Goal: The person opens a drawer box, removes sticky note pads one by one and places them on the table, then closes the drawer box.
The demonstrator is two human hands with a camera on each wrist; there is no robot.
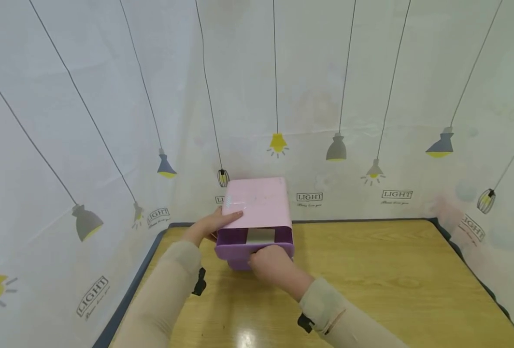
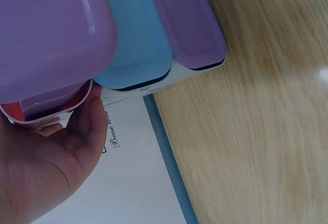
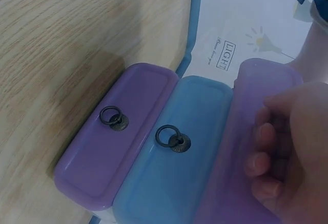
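A small drawer cabinet (image 1: 257, 202) with a pale pink top stands against the back wall. Its purple top drawer (image 1: 235, 251) is pulled partway out, and a pale flat-topped item (image 1: 260, 235) lies inside. My left hand (image 1: 215, 223) grips the cabinet's left side, thumb over the top and fingers around the edge. At the drawer's front is my right hand (image 3: 302, 152), its fingers curled against the purple face; the drawer's pull is hidden there. Below sit a closed blue drawer (image 3: 169, 188) and a closed purple drawer (image 3: 92, 162), both with metal rings.
The cabinet stands on a wood-grain table (image 1: 370, 280) with a dark blue edge strip (image 1: 131, 295). Wall sheets printed with hanging lamps (image 1: 336, 147) close in the back and both sides.
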